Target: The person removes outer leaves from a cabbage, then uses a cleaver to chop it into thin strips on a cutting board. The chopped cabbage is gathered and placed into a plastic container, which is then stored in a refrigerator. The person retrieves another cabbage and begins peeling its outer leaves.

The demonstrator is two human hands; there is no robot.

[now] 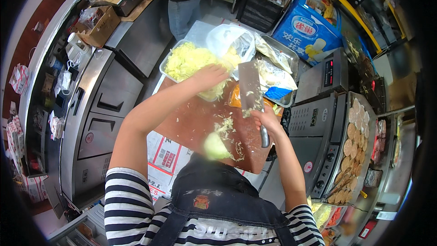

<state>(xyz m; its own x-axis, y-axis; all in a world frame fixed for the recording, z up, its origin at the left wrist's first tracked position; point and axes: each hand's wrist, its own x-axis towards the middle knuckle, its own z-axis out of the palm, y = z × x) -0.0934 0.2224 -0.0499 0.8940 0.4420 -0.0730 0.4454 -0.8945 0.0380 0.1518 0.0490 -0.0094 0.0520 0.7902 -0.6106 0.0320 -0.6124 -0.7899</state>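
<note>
My right hand (268, 119) is closed round the handle of a cleaver (250, 83), whose broad blade points away from me with shreds stuck to it. Over a clear plastic tub (163, 64) heaped with shredded cabbage (187, 59), my left hand (211, 77) rests on the right part of the heap, palm down; its fingertips are blurred, and whether it grips any shreds is unclear. A piece of cabbage (215, 147) lies at the near edge of the brown cutting board (184, 112), with loose shreds beside it.
Behind the board are a white plastic bag (232, 36) and a metal tray (290, 58) holding packages. An orange packet (235, 96) lies by the cleaver. A griddle with round patties (353, 143) is at the right, steel cabinets (106, 102) at the left. Another person (184, 10) stands beyond the board.
</note>
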